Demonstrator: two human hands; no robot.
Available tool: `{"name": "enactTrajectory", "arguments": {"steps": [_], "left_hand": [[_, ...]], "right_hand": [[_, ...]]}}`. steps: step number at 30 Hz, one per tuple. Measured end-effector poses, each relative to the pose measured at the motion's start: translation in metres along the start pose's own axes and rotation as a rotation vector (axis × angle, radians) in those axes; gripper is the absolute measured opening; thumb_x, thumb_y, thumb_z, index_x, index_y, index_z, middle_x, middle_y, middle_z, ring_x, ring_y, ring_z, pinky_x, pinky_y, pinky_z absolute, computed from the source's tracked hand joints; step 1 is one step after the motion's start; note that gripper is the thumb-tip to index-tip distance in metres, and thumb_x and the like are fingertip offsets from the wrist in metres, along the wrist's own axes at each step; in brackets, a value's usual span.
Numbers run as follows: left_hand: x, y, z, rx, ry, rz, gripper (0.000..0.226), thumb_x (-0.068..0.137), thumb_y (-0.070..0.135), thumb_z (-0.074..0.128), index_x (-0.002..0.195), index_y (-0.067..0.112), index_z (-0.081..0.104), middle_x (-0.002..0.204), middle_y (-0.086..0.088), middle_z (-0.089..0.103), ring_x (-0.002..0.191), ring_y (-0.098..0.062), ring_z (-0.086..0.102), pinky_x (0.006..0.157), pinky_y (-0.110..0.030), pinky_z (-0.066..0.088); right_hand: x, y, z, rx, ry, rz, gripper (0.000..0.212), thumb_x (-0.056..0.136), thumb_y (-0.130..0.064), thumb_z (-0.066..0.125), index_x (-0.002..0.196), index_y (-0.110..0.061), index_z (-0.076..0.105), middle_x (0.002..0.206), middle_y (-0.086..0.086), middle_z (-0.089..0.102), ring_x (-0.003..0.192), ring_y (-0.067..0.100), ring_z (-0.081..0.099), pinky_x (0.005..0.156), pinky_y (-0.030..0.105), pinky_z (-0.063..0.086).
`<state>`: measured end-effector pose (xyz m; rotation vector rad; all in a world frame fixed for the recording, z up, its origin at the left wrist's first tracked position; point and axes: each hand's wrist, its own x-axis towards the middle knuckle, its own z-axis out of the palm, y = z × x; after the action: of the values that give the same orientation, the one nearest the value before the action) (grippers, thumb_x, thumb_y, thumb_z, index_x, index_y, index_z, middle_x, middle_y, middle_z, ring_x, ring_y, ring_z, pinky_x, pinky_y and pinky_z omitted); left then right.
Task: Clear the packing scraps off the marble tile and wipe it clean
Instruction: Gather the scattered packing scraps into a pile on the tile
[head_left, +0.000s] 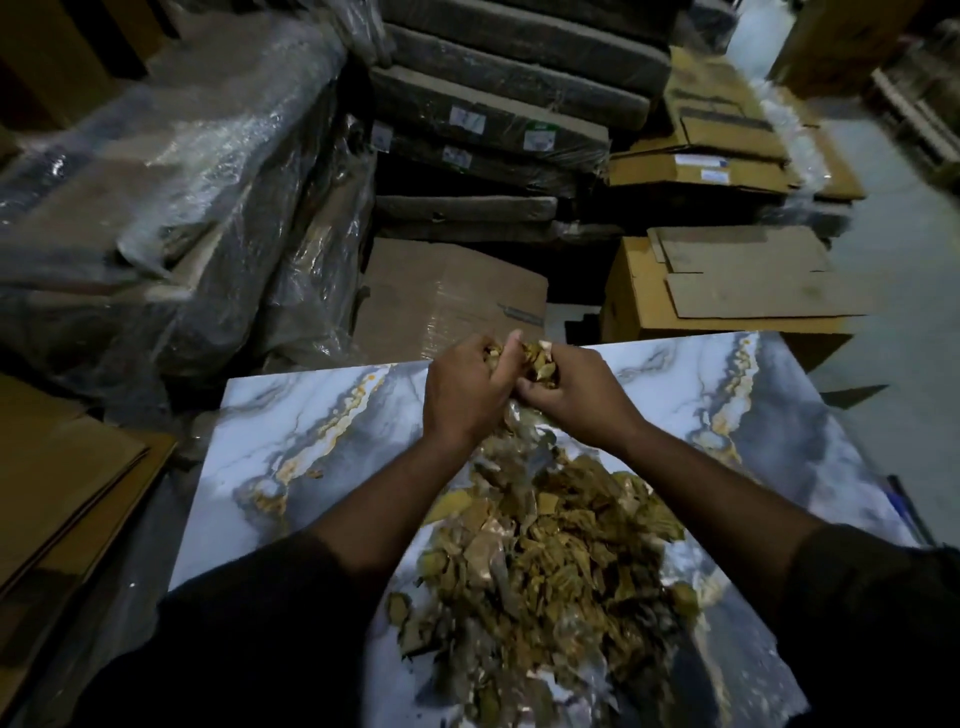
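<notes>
Scooping scraps, clearing barely begun

Left hand (462, 395) and right hand (576, 384) close together around a clump of packing scraps (535, 364) at the marble tile's (270, 441) far edge; the main pile (550, 561) remains mid-tile, wiping not yet started

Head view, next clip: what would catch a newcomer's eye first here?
First, the heap of brown and gold packing scraps spread over the middle and near part of the marble tile. Next, the left hand and right hand, pressed together near the tile's far edge, with a bunch of scraps clutched between them. Behind stand plastic-wrapped bundles on the left and cardboard boxes on the right.
</notes>
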<state>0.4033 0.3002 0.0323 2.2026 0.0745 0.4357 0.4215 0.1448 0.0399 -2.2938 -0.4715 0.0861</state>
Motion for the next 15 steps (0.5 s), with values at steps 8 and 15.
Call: {"name": "enactTrajectory", "arguments": {"steps": [8,15], "left_hand": [[-0.092,0.012,-0.009,0.055,-0.006,0.14,0.037,0.099,0.049,0.047,0.074,0.021,0.051,0.066,0.006,0.054,0.063,-0.01,0.051,0.057,-0.031,0.038],[-0.146,-0.028,0.007,0.036,-0.132,0.117,0.043,0.106,0.051,0.033,0.087,0.019,0.055,0.089,0.005,0.052,0.092,-0.017,0.049,0.077,-0.037,0.045]], "right_hand": [[-0.116,-0.019,0.023,-0.262,0.23,0.073,0.031,0.084,-0.046,0.065,0.105,-0.022,0.063,0.095,-0.002,0.065,0.085,0.021,0.064,0.068,0.037,0.053],[-0.155,0.016,0.089,-0.381,0.376,0.038,0.037,0.082,-0.039,0.066,0.109,-0.014,0.066,0.101,0.006,0.057,0.097,0.028,0.055,0.078,0.042,0.049]]}}
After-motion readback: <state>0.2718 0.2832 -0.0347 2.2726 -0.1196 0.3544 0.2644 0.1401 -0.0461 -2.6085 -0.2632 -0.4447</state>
